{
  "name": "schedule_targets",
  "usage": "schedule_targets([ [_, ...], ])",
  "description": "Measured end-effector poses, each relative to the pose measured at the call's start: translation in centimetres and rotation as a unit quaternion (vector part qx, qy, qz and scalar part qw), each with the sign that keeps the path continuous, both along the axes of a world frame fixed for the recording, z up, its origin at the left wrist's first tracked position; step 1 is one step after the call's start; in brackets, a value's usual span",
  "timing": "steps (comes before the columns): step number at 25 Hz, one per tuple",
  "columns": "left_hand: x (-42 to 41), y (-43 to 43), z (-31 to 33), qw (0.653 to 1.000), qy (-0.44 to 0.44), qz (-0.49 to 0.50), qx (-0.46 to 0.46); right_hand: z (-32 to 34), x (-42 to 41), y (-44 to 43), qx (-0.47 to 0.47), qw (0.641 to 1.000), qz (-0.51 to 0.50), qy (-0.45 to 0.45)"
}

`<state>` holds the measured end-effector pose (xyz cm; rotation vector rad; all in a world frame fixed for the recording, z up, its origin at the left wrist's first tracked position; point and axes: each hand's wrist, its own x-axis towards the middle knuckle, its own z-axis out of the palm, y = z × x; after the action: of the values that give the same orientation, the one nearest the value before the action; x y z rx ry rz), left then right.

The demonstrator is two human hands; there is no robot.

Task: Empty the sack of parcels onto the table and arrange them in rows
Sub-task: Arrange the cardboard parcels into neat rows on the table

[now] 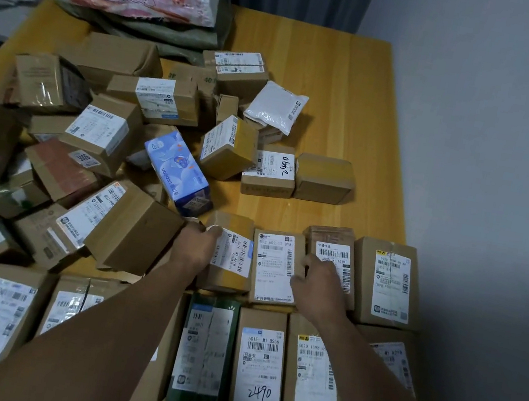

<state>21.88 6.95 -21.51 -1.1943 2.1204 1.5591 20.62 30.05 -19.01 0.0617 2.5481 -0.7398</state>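
Dim, flat indoor light — soft shadows beside parcels [325,178] (top-left corner darkest), frame edges visibly bowed.

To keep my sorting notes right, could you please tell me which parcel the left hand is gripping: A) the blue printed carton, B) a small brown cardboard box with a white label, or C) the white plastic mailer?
B: the left hand grips the small brown cardboard box by its far left corner.

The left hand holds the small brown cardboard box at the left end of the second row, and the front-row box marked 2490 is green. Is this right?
Only the colour is wrong. In the head view the front-row box marked 2490 is brown cardboard; the dark green box stands just left of it.
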Motion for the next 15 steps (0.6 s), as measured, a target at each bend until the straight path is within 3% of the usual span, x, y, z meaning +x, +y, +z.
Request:
schedule_targets([
  [5, 0.0, 0.9, -0.1, 0.987, -0.029, -0.102, -0.118, -0.4, 1.5, -0.9, 0.076, 0.987, 0.139, 0.012],
  [10, 0.7, 1.5, -0.5, 0.965, -0.061, -0.170, -0.189, -0.6, 2.0, -0.9, 0.078, 0.987, 0.142, 0.001],
  [13, 1.1, 2.2, -0.8, 0.935, -0.053, -0.252, -0.244, -0.1, 0.9, 0.0, 0.087, 0.992, 0.082, 0.032],
  [15, 1.3, 2.9, -1.0, 0.922, -0.066, -0.293, -0.244, -0.1, 0.3, 1.1, 0.097, 0.993, 0.062, -0.013],
])
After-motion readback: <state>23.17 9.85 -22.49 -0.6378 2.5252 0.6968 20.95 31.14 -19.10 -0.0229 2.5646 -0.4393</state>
